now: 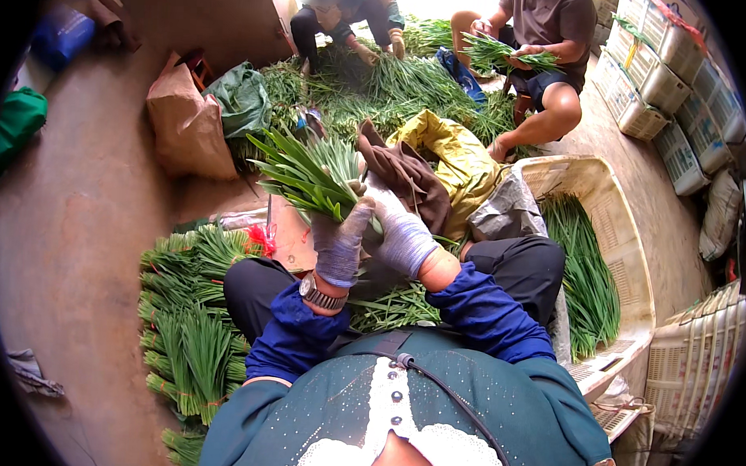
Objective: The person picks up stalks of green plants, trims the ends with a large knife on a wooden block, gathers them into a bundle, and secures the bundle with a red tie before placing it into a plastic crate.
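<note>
From the head view I see both hands raised in front of the lap, each in a pale knit glove. My left hand [338, 244] is curled tight around the stems of a bunch of green chives [305, 175], whose leaves fan out up and to the left. My right hand [402, 230] is closed on the same bunch just beside the left, its fingers wrapped over the stem ends (the two gloves touch at the thumbs). A wristwatch [321, 295] sits on the left wrist above the blue sleeve.

On the floor at my left knee lies a pile of tied chive bundles [190, 333], and a scrap of red string [262, 237] lies near its top. At my right stands a white plastic crate [627, 242] with loose chives [589, 282] laid lengthwise inside. A brown cloth [408, 177] and a yellow bag [458, 154] lie just beyond the hands. Farther off, a seated person [544, 42] holds another bunch over a big heap of greens [394, 86].
</note>
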`<state>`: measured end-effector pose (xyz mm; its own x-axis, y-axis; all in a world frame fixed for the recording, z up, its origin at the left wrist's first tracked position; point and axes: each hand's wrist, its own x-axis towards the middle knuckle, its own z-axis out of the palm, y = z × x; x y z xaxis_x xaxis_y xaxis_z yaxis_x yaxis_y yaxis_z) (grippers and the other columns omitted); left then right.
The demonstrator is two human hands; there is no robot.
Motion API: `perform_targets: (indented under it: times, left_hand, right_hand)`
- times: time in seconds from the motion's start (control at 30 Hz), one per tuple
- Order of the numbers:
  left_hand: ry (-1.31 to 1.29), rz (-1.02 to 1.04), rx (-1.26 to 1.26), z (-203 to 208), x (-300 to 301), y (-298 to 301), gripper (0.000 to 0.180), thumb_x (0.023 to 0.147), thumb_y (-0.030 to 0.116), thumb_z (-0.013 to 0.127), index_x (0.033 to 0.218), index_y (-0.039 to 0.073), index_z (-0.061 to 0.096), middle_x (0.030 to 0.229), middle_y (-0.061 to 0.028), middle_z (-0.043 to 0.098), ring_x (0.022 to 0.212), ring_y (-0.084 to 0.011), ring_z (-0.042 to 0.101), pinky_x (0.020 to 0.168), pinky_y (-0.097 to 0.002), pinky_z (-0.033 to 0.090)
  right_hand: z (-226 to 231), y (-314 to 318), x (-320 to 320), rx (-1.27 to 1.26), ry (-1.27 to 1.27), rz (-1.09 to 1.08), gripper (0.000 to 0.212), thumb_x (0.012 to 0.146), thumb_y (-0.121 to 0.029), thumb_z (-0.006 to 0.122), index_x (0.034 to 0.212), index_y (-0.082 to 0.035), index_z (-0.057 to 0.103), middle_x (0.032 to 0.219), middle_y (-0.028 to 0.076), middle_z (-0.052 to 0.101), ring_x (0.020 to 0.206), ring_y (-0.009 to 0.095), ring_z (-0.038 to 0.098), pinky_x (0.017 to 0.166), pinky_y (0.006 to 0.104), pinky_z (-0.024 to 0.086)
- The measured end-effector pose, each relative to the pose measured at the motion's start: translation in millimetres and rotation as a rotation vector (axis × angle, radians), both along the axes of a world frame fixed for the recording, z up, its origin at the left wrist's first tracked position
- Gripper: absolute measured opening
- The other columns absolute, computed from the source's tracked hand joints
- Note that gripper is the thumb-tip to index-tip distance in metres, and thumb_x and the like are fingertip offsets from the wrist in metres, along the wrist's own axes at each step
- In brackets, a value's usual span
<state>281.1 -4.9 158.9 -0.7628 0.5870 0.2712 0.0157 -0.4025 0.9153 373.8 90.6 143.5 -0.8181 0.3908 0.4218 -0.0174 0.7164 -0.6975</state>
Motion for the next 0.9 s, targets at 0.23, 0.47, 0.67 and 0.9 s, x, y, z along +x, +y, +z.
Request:
perform_targets:
  times: [0.23, 0.47, 0.67, 0.9]
  left_hand:
    - [-0.437, -0.192, 0.288, 11.3, -39.0, -12.6, 0.029, 0.089, 0.001, 0.063, 0.116, 0.005, 0.052, 0.087, -0.0052, 0.061, 0.082, -0.0196, 0.063, 0.090, -0.0437, 0.053]
    - [-0.538, -0.373, 0.547, -20.1, -97.4, -36.4, 0.020, 0.090, 0.010, 0.067, 0.109, 0.014, 0.059, 0.090, -0.0015, 0.060, 0.087, -0.0179, 0.062, 0.106, -0.0501, 0.042]
    - [-0.513, -0.156, 0.224, -45.1, -119.3, -45.4, 0.018, 0.093, 0.019, 0.064, 0.109, 0.011, 0.061, 0.110, -0.0085, 0.066, 0.100, -0.0225, 0.063, 0.099, -0.0424, 0.049]
    - [-0.607, -0.278, 0.365, -57.2, -115.2, -59.4, 0.018, 0.090, 0.015, 0.067, 0.107, 0.015, 0.060, 0.129, -0.0084, 0.059, 0.108, -0.0232, 0.061, 0.093, -0.0426, 0.053]
  right_hand:
    - [17.3, 21.0, 16.0, -0.392, -0.029, 0.306, 0.085, 0.077, -0.024, 0.079, 0.148, -0.007, 0.035, 0.124, 0.021, 0.056, 0.115, 0.031, 0.057, 0.098, 0.0376, 0.046]
    - [-54.2, 84.9, 57.5, -1.115, 0.015, 0.161, 0.071, 0.095, -0.044, 0.061, 0.147, -0.004, 0.037, 0.126, 0.012, 0.059, 0.117, 0.022, 0.057, 0.100, 0.0342, 0.045]
    - [-29.2, 45.9, 58.2, -1.474, 0.187, 0.527, 0.089, 0.082, -0.044, 0.076, 0.149, -0.003, 0.034, 0.140, 0.012, 0.051, 0.127, 0.023, 0.051, 0.107, 0.0378, 0.043]
    - [-28.0, 57.7, 61.3, -1.252, 0.100, 0.359, 0.080, 0.078, -0.015, 0.078, 0.147, -0.006, 0.040, 0.122, 0.012, 0.061, 0.112, 0.022, 0.058, 0.099, 0.0346, 0.046]
